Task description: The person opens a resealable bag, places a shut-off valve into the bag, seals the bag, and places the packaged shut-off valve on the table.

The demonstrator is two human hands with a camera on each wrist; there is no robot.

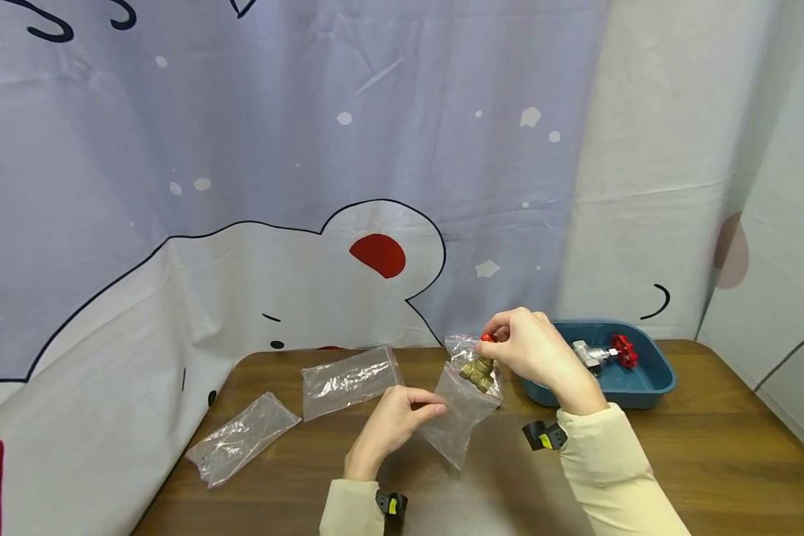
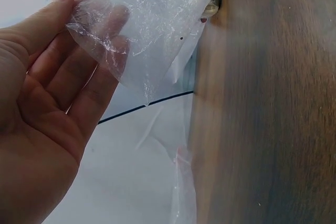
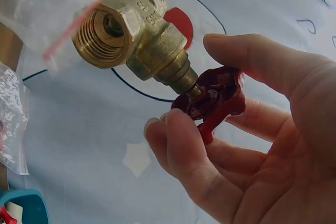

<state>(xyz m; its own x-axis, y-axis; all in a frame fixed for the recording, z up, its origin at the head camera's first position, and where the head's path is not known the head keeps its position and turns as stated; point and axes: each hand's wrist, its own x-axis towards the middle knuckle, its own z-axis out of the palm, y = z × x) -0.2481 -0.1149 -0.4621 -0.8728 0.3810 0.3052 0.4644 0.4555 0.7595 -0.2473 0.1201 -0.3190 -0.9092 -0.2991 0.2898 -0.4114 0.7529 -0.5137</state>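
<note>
My right hand (image 1: 532, 353) grips a brass gate valve (image 3: 152, 40) by its red handwheel (image 3: 210, 100), threaded body pointing down and to the left. Close beside the valve is a clear zip bag (image 1: 457, 413) with a red line along its mouth. The left hand (image 1: 395, 424) pinches this bag at its edge between thumb and fingers. In the left wrist view the bag's film (image 2: 142, 40) covers several fingertips. Seen from the right wrist, the valve's threaded end overlaps the red-lined mouth of the bag.
A blue bin (image 1: 650, 391) at the right holds a silvery valve (image 1: 592, 353) with a red handwheel. Behind the held bag lies another zip bag (image 1: 461, 348) with something inside. Two flat clear bags (image 1: 348, 381) lie on the left of the wooden table (image 1: 723, 432). A printed curtain hangs behind.
</note>
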